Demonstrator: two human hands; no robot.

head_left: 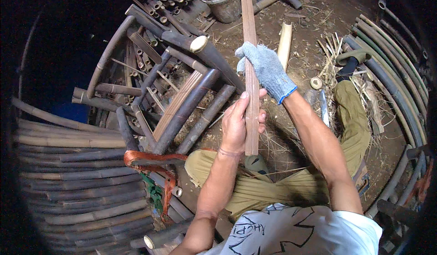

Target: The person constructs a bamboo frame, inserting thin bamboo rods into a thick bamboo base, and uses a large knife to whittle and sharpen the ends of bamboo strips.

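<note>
A long flat bamboo slat (250,73) stands nearly upright in front of the seated person, held between both hands, its lower end just above the knees and its upper end running out past the top of the view. The left hand (241,125), bare, grips the slat near its lower end: the thumb points up along the near face and the fingers curl round the far edge, with the forearm rising steeply from the lower edge of the view and a thin band at the wrist. Above it, the right hand (265,68) wears a grey knitted glove with a blue cuff and is closed over the slat higher up, fingers draped down its left side; that forearm comes in from the lower right, bent at the elbow and angled up and left. Below the hands lie the person's folded legs in olive trousers (273,186). Left of the left hand is a heap of dark bamboo poles (182,95), some tied with an orange strap (150,159). Beyond the right hand, a pale split bamboo piece (285,38) lies on the dirt floor (314,18), with a grey bucket (225,2) farther off.
</note>
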